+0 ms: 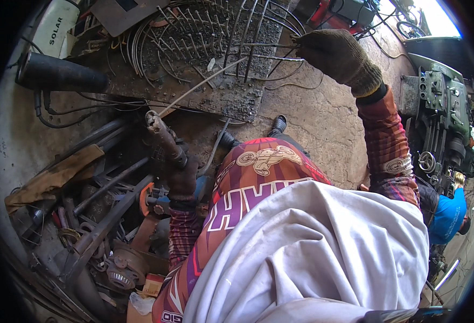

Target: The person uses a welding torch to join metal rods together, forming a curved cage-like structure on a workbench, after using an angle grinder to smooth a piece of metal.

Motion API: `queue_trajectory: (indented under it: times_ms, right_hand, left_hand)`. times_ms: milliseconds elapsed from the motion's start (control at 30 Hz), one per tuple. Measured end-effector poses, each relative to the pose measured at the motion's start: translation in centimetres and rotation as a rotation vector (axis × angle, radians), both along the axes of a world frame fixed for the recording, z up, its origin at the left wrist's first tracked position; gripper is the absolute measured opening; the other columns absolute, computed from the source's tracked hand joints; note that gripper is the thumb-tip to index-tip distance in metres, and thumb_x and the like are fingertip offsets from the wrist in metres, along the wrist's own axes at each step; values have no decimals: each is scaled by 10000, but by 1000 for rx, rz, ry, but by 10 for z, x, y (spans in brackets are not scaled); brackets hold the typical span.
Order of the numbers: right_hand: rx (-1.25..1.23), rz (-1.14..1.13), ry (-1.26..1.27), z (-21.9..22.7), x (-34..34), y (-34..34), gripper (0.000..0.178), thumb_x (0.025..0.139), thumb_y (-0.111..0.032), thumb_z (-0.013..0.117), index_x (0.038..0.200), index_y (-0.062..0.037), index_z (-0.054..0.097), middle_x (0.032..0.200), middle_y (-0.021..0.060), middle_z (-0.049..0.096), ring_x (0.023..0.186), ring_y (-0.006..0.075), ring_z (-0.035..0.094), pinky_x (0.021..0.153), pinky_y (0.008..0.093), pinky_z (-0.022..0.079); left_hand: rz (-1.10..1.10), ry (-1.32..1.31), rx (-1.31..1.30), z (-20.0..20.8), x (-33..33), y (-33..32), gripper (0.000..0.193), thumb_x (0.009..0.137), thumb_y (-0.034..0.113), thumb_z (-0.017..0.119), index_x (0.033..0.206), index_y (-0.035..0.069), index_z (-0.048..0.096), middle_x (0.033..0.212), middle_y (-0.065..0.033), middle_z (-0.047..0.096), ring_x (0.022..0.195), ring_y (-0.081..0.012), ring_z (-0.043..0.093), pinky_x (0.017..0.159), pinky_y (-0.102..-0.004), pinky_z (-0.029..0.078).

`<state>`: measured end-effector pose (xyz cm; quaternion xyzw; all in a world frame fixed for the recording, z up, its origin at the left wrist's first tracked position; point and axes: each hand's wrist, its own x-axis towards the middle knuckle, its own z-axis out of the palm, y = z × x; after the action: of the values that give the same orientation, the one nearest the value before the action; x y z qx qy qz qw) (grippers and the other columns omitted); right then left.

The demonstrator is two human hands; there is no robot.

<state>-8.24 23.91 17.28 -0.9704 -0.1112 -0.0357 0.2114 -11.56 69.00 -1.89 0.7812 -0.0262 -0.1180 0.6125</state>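
Both my hands wear dark, dirty work gloves. My left hand (183, 177) is closed round a worn welding electrode holder (164, 137). From its jaws a thin welding rod (199, 89) slants up to the right, its far end near some crossed metal bars. At the right, my right hand (342, 59) is closed on the end of the grille of thin metal bars (252, 43), with straight and bent bars crossing one another. Beneath the grille is a steel worktable (242, 99), spotted with weld spatter. Several short upright pegs (186, 35) stand on it in curved rows.
A dark pipe (64, 72) juts across the table's left side. Scrap bars and metal parts (107, 215) lie heaped at lower left. Cables (59, 113) hang below the table. On the right stand a green machine (444, 102) and a person in blue (447, 218).
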Motion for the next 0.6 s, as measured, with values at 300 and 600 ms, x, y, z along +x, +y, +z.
queue_trajectory:
  times_ms: [300, 600]
  right_hand:
    - [26, -22, 20, 1, -1, 1, 211, 943, -207, 726, 1102, -73, 762, 1001, 103, 765, 915, 243, 751, 821, 338, 603]
    - [34, 23, -24, -3, -1, -4, 205, 937, -198, 728, 1102, -82, 764, 988, 99, 755, 902, 249, 748, 803, 342, 602]
  left_hand:
    - [-82, 100, 6, 4, 2, -2, 459, 804, 87, 764, 1229, 0, 613, 1013, -40, 638, 891, -136, 627, 815, -325, 545]
    - [-86, 2, -26, 8, 4, -11, 431, 816, 61, 758, 1220, 0, 620, 994, -32, 638, 864, -134, 640, 782, -317, 556]
